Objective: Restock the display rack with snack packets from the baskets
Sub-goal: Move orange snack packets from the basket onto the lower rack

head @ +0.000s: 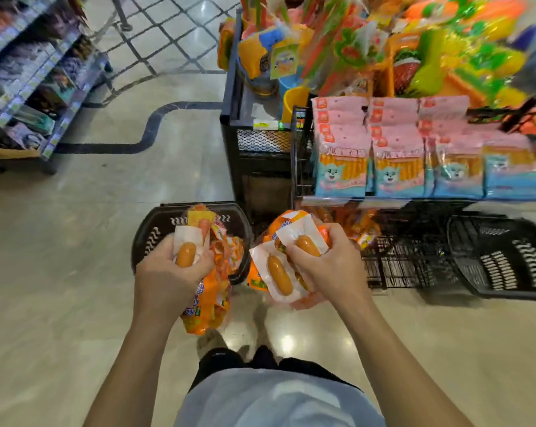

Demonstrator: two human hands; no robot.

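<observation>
My left hand [171, 272] grips a bunch of orange sausage snack packets [206, 306] that hang down in front of a black basket [149, 232] on the floor. That basket holds more orange packets [211, 229]. My right hand [328, 266] grips other orange sausage packets [279, 272] just left of the black wire display rack [393, 266]. The rack's low shelf carries a few orange packets [359, 226]. Pink and blue snack bags [396, 155] fill the shelf above.
A second black basket [507, 257] stands on the floor at the right against the rack. Bright plastic toys [414, 47] crowd the top of the display. A store shelf unit [41, 87] lines the left side across a tiled aisle.
</observation>
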